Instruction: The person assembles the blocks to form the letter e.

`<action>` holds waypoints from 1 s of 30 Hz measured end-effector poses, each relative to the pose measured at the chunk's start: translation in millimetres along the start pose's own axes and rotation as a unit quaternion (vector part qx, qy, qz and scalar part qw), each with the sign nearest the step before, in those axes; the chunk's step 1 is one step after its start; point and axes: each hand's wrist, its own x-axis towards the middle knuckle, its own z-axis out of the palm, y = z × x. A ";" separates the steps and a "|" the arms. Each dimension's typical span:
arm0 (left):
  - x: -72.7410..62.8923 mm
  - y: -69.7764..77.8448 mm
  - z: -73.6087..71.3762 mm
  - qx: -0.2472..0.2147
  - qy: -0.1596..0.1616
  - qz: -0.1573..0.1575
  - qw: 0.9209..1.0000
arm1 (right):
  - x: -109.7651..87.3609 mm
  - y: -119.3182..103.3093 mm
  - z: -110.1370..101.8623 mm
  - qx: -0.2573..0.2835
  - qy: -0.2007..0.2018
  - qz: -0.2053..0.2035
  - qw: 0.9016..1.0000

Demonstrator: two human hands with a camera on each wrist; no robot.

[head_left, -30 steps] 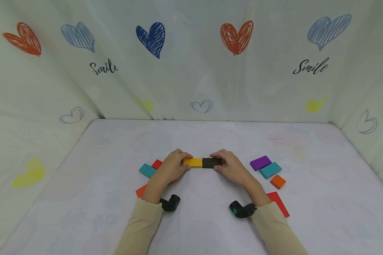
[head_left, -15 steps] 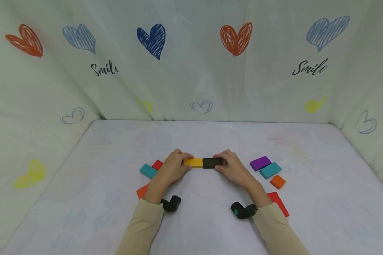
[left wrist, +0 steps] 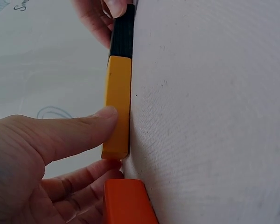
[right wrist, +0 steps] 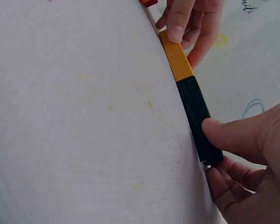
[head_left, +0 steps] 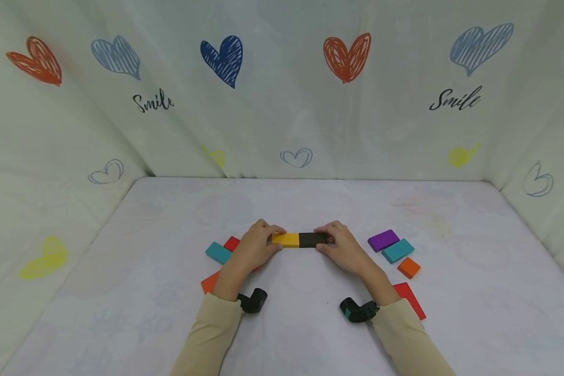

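Little has moved over the last second: the fingertips of the right hand (head_left: 345, 248) have slid slightly toward the outer end of the black block (head_left: 310, 240), while the left hand (head_left: 251, 244) and the yellow block (head_left: 288, 240) sit almost where they were.

Both blocks lie in one straight line near the middle of a white counter (head_left: 293, 334), end to end and touching, yellow on the left and black on the right. Each of the hands pinches one of them: the left has the outer end of the yellow between thumb and fingers, the right has the outer end of the black the same way. In the wrist views, each thumb presses a long side of its block, with fingers around the end.

Left of the hands lie a small red block (head_left: 232, 243), a teal block (head_left: 218, 253) and a red-orange block (head_left: 210, 282), the last partly covered by the left arm. Another bit of red shows beside the left wrist, mostly hidden. To the right are a purple block (head_left: 383, 241), a second teal block (head_left: 398, 251) next to it, an orange block (head_left: 409, 268) and, partly under the right arm, a long red block (head_left: 411, 301).

Beige sleeves (head_left: 207, 337) cover the forearms, and a black camera (head_left: 254, 301) sits at each wrist. Behind hangs a pale curtain (head_left: 282, 120) printed with hearts and "Smile".
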 end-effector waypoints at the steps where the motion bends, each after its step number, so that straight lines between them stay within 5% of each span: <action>1: 0.0 0.1 0.1 0.000 0.000 0.001 1.000 | 0.0 0.2 0.0 0.002 0.000 0.004 1.000; 30: 1.7 0.6 -3.1 -0.001 -0.003 0.003 1.000 | 1.2 1.2 0.2 0.006 0.005 0.003 1.000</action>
